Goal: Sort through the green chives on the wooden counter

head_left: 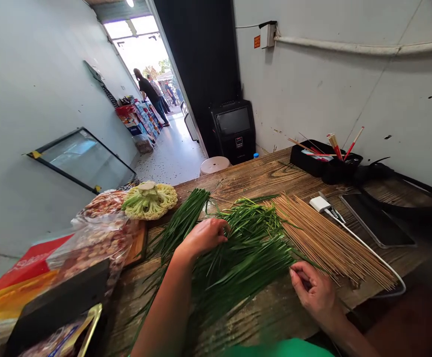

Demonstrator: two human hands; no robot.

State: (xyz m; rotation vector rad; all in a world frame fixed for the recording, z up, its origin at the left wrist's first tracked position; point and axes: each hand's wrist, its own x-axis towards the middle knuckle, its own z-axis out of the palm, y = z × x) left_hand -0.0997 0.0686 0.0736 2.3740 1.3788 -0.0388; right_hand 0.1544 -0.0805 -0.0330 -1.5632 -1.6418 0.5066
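Long green garlic chives (249, 265) lie heaped across the middle of the wooden table (268, 320). My left hand (206, 235) is over the heap with its fingers curled inward; whatever is between the fingertips is hidden. Beside it, a neat bundle of chives (189, 213) lies to the left. My right hand (312, 287) is closed at the right end of the heap, thumb and forefinger pressed together near the cut ends. What it pinches is too small to make out. A spread of thin wooden skewers (327, 238) lies just beyond my right hand.
A cauliflower (150, 201) and bagged food (102, 233) sit at the left. Toward the right are a white charger (320, 204) with a cable, a dark tablet (377, 219) and a black box (310, 156) of sticks. A stool (215, 165) stands behind the table.
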